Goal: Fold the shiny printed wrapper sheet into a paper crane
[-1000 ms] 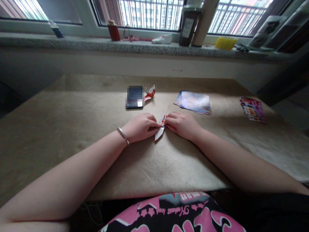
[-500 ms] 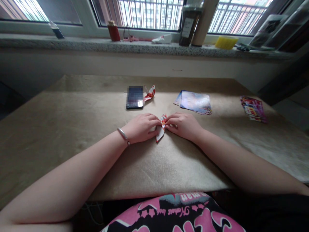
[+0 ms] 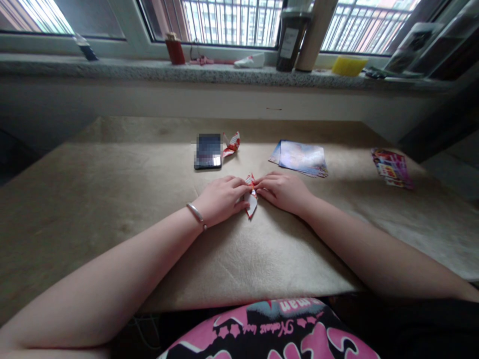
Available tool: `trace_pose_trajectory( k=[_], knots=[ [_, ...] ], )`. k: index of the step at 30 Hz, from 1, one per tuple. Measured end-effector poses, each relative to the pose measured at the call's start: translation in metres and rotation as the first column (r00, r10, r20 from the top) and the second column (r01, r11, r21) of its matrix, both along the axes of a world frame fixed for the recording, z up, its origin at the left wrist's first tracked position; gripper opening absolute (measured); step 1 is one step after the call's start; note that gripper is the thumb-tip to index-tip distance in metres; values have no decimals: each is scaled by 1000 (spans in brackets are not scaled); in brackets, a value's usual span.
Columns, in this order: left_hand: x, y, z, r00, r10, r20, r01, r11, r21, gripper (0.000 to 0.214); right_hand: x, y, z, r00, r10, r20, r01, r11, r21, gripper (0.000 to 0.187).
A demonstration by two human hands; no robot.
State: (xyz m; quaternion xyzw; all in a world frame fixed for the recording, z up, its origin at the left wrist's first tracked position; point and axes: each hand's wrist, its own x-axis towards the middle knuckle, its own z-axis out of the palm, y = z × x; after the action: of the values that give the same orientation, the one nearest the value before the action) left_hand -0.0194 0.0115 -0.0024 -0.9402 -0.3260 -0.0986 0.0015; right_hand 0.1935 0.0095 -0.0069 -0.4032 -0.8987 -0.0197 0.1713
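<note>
A small folded paper piece [image 3: 251, 203], white with red and orange print, lies on the tan table between my hands. My left hand [image 3: 226, 198], with a silver bangle at the wrist, holds it from the left, thumb near its lower part and fingers near its middle. From the other side my right hand [image 3: 282, 191] pinches its edge with bent fingertips. Pointed ends of the paper stick out above and below the fingers. Beyond my left hand, a similar red and white folded paper [image 3: 232, 144] touches the right side of a dark phone [image 3: 208, 151].
Glossy bluish sheets [image 3: 303, 157] lie stacked past my right hand. Farther right are several colourful printed cards [image 3: 392, 168]. Along the granite windowsill [image 3: 130, 69] stand a red container [image 3: 174, 49], a dark jar [image 3: 292, 42] and a yellow object [image 3: 349, 66].
The folded paper has turned slightly, its lower tip swinging to the right. My left hand has shifted a little with it, and my right hand has stayed nearly in place.
</note>
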Motion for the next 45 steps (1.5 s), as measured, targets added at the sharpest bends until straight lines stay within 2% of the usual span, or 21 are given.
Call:
trace_pose_trajectory(
  k=[5, 11, 20, 24, 29, 32, 34, 39, 45],
  knots=[
    [3, -2, 0, 999, 13, 45, -13, 1000, -11, 33, -3, 4, -3, 1000, 1, -31, -1, 1000, 6, 29],
    [2, 2, -3, 997, 16, 81, -14, 1000, -25, 30, -6, 7, -6, 999, -34, 7, 34, 999, 27, 34],
    [1, 2, -2, 997, 4, 74, -1, 999, -44, 30, -6, 13, -11, 996, -81, 45, 81, 997, 5, 40],
    [1, 3, -1, 997, -17, 75, 21, 999, -48, 29, -4, 14, -15, 997, -80, 6, 80, 997, 8, 40],
    [1, 3, 1, 997, 26, 77, -21, 997, -71, 29, -2, 12, -13, 991, 19, -133, -15, 1000, 27, 27],
    [1, 4, 1, 996, 33, 78, -27, 997, -74, 28, -2, 8, -8, 985, 142, -93, -137, 989, 57, 22],
    [0, 4, 1, 996, 29, 82, -23, 997, -71, 26, -1, 5, -6, 982, 176, -70, -171, 982, 78, 20],
    [-1, 6, 3, 997, -6, 71, 10, 998, -59, 23, 2, 3, -4, 978, 202, -54, -197, 977, 83, 18],
    [-1, 5, 6, 998, -31, 53, 34, 998, -50, 19, 4, 2, -2, 975, 216, 51, -221, 967, 125, 26]
  ],
)
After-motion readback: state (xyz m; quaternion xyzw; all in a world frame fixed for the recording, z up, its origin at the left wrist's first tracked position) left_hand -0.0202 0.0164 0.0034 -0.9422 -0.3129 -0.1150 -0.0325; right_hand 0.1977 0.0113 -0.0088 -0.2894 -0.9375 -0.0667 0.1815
